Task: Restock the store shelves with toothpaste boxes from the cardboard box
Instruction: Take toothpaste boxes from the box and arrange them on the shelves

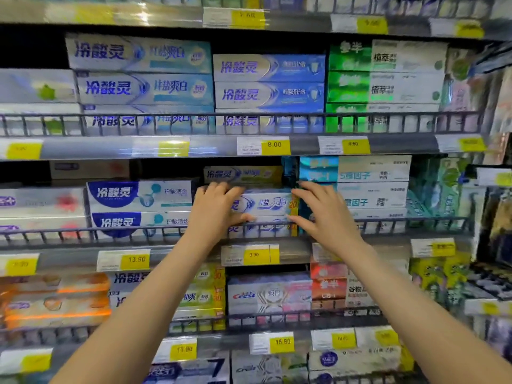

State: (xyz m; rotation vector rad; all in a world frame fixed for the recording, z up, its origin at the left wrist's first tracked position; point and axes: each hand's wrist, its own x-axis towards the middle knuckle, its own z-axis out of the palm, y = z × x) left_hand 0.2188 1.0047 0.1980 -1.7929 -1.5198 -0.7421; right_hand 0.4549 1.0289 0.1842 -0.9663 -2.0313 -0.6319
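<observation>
A white and blue toothpaste box [267, 203] lies lengthwise on the middle shelf, on top of a like box [263, 228] behind the wire rail. My left hand [217, 209] grips its left end, fingers over the top and thumb beneath. My right hand [321, 210] holds its right end, fingers spread against the box and the teal boxes beside it. A yellow-tinted box [243, 174] sits further back above them. The cardboard box is not in view.
Shelves full of toothpaste boxes fill the view, each with a grey wire front rail [138, 232] and yellow price tags [274, 145]. White-blue boxes [141, 196] stand left of my hands, teal-white boxes [372, 187] right. A dark gap lies above the held box.
</observation>
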